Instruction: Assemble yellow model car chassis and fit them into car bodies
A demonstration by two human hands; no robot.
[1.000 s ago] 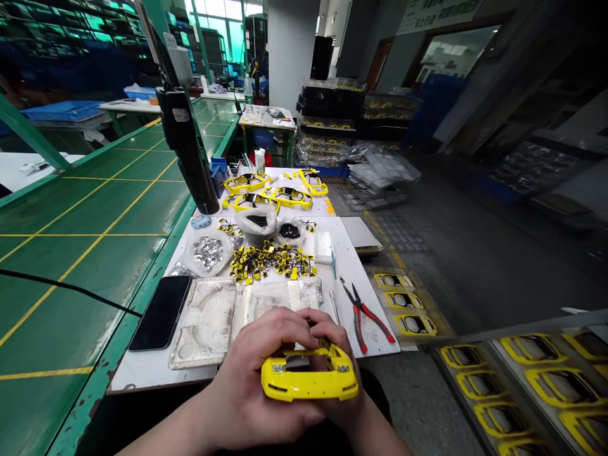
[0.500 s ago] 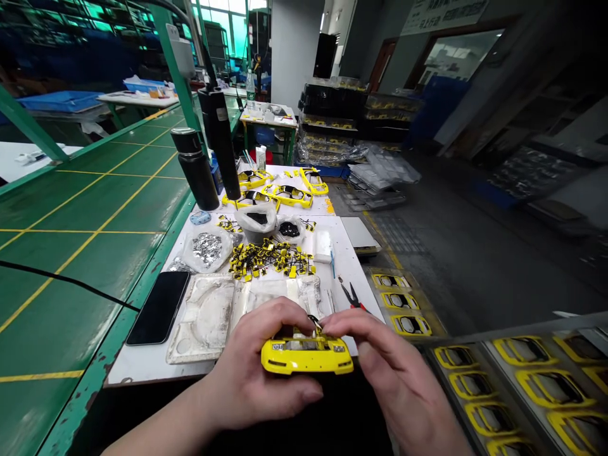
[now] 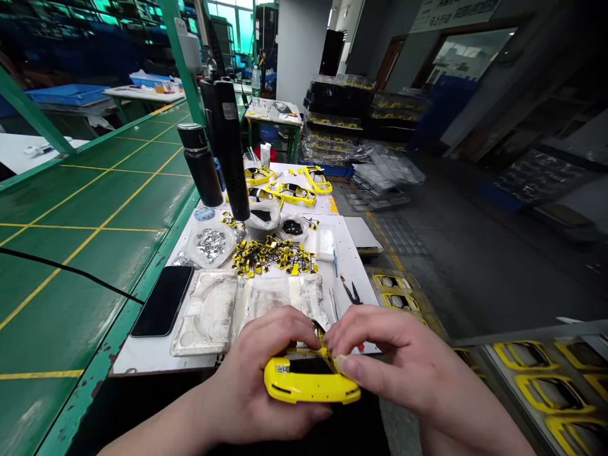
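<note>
Two hands hold one yellow model car body, right of one black smartphone: the left hand curled beneath it, the right hand pinching its upper edge.

The right hand hides most of the red-handled, black-tipped pliers, the left hand covers part of the glossy yellow model car body, the small dark piece above it is too small to tell, and the yellow car shells in the metal tray run off the right edge.
</note>
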